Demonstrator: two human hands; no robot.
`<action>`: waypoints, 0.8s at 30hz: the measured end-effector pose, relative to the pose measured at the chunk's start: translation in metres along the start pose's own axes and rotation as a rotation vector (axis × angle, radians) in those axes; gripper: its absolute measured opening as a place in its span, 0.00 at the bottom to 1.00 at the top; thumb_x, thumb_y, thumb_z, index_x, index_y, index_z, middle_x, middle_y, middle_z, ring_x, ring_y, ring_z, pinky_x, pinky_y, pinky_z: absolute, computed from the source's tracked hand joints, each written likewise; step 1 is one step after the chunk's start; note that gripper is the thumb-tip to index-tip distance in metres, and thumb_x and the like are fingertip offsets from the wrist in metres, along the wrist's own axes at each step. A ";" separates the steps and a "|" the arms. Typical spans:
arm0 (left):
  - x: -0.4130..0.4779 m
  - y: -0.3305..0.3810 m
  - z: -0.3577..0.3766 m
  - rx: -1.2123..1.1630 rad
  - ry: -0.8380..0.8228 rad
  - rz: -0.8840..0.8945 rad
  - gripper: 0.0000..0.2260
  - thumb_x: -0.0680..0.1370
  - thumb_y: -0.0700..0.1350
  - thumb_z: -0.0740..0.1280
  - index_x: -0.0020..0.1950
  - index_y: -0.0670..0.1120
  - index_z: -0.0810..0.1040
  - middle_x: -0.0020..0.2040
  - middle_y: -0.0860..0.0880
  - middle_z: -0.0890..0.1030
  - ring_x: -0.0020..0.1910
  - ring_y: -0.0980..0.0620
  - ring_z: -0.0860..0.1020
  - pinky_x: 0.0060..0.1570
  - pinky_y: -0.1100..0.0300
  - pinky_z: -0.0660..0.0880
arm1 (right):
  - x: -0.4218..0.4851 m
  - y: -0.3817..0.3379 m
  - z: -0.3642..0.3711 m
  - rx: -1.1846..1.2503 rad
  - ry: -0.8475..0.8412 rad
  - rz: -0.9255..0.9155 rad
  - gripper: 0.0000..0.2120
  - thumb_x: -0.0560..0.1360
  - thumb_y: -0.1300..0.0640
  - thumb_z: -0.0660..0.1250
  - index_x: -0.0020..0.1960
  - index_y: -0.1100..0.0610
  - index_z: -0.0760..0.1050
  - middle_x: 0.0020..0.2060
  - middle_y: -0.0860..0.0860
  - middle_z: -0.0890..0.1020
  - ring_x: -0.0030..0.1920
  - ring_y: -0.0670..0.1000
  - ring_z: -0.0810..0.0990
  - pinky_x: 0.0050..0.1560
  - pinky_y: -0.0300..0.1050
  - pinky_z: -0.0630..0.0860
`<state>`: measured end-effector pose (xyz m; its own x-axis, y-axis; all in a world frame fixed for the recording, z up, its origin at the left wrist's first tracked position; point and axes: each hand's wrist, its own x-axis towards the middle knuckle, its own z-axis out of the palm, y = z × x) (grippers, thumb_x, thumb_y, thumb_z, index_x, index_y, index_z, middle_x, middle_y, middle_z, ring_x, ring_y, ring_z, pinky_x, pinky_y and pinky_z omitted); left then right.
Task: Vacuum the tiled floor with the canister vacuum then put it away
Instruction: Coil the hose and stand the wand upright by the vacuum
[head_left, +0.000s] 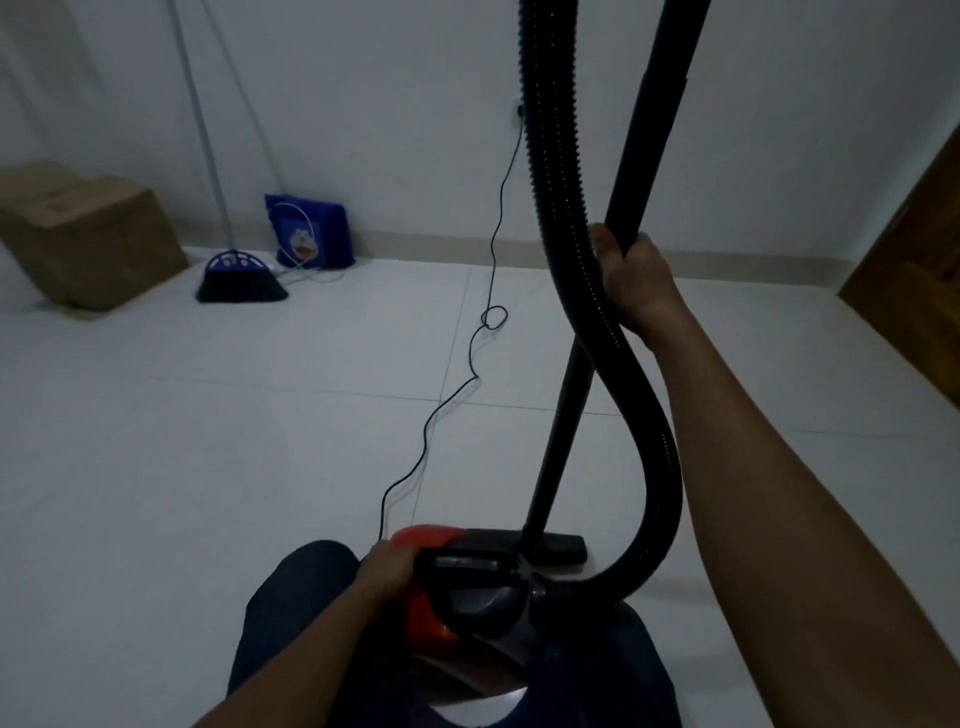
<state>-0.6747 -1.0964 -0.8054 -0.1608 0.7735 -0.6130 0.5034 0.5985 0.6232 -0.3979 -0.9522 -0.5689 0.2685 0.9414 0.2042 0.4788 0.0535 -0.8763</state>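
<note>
In the far left corner of the tiled floor (208, 441) stands a cardboard box (88, 234). Just right of it a broom (241, 283) with a blue head rests bristles down, its pale handle leaning up against the wall. A blue bag (311, 234) with a cartoon face sits against the far edge just behind the broom. A thin black power cord (470, 364) drops from the wall, loops once on the tiles and trails toward the near edge. There the left hand (387, 569) has its fingers curled round the left end of the black carry handle (467, 564) of the red and black canister vacuum (431, 613). The canister sits low at the near middle, between the person's dark trouser legs; whether it rests on the floor cannot be told. Just beyond it lies the black floor nozzle (563, 548), and the wand (563, 441) rises steeply from it. The ribbed hose (660, 467) curves up from the canister's front and crosses the wand. The right hand (636, 280), well apart from the left, is clamped round the wand at mid height, thumb toward the hose. A wooden door (914, 270) stands at the right edge.
</note>
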 end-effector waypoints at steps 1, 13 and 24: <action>-0.003 0.000 0.000 0.006 -0.003 0.010 0.09 0.82 0.43 0.61 0.60 0.42 0.73 0.47 0.46 0.76 0.46 0.46 0.76 0.49 0.56 0.73 | -0.002 -0.001 -0.001 0.001 -0.001 0.002 0.28 0.78 0.35 0.59 0.64 0.57 0.72 0.51 0.53 0.81 0.50 0.53 0.80 0.54 0.50 0.76; -0.006 0.027 0.009 0.013 -0.072 0.080 0.11 0.84 0.47 0.59 0.56 0.43 0.79 0.56 0.41 0.79 0.46 0.48 0.76 0.46 0.59 0.74 | -0.008 -0.004 -0.004 -0.004 -0.007 0.038 0.30 0.77 0.33 0.58 0.65 0.57 0.71 0.53 0.53 0.81 0.53 0.56 0.80 0.60 0.56 0.75; 0.122 -0.057 0.049 -0.107 -0.176 0.155 0.16 0.73 0.62 0.65 0.53 0.58 0.86 0.49 0.54 0.87 0.49 0.54 0.85 0.56 0.50 0.81 | 0.000 0.000 -0.001 -0.011 0.004 0.031 0.28 0.78 0.34 0.58 0.64 0.56 0.71 0.46 0.49 0.80 0.47 0.51 0.80 0.52 0.50 0.75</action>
<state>-0.6813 -1.0461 -0.9400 0.0661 0.8149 -0.5758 0.4163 0.5019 0.7582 -0.3968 -0.9531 -0.5686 0.2870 0.9411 0.1787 0.4795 0.0203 -0.8773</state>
